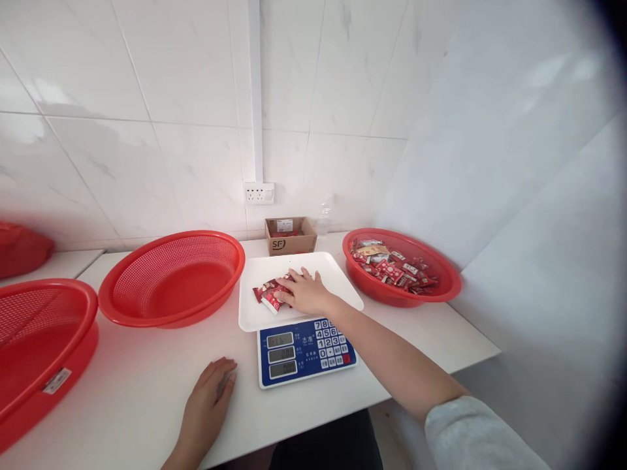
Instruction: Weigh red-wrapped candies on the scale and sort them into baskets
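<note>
Palm down over several small red snack packets [268, 295], my right hand [306, 292] has its fingers spread. It covers part of the packets, and I cannot make out how firmly it touches them. They lie on the white tray [337, 274] of a digital scale [308, 356] with a blue keypad panel and three small displays. My left hand [209, 398] rests on the white table to the left of the scale, its fingers loosely bent and the thumb apart, with nothing visible in it.
An oval red basket [453, 281] of mixed small packets stands right of the scale. Two more red baskets [171, 321] [73, 346] are on the left. Behind the tray are a cardboard box [292, 245] and a clear plastic bottle [323, 219], near the tiled wall.
</note>
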Demonstrator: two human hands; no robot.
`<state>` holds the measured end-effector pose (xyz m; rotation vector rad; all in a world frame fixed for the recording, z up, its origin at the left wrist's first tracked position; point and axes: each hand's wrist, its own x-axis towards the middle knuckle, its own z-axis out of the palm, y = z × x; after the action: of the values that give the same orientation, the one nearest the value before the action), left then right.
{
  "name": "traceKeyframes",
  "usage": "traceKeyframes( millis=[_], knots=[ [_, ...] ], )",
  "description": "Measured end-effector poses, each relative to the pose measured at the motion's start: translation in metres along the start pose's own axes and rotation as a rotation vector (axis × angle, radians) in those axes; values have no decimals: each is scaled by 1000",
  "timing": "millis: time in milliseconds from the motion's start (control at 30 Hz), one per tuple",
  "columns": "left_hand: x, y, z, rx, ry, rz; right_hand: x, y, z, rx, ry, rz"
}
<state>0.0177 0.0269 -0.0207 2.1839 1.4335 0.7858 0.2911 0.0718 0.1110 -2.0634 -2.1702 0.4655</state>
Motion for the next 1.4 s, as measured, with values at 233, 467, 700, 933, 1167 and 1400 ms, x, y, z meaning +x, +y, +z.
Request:
traceKeyframes(
  millis=[233,467,700,933,1167,1400],
  knots=[
    [0,3,-2,10,-16,-15,-22,5,3,-21,34,-60],
    [-1,-1,0,-21,-24,-16,-62,33,-3,168,307,17],
    [-1,7,-5,-157,-20,-145,-117,94,47,621,995,372],
    [2,23,-22,-229,130,-265,-141,148,120,879,883,655],
    [42,74,-45,-62,281,118,-137,141,121,701,792,633],
    [102,130,-46,9,-80,394,-138,141,121,670,769,631]
  ],
)
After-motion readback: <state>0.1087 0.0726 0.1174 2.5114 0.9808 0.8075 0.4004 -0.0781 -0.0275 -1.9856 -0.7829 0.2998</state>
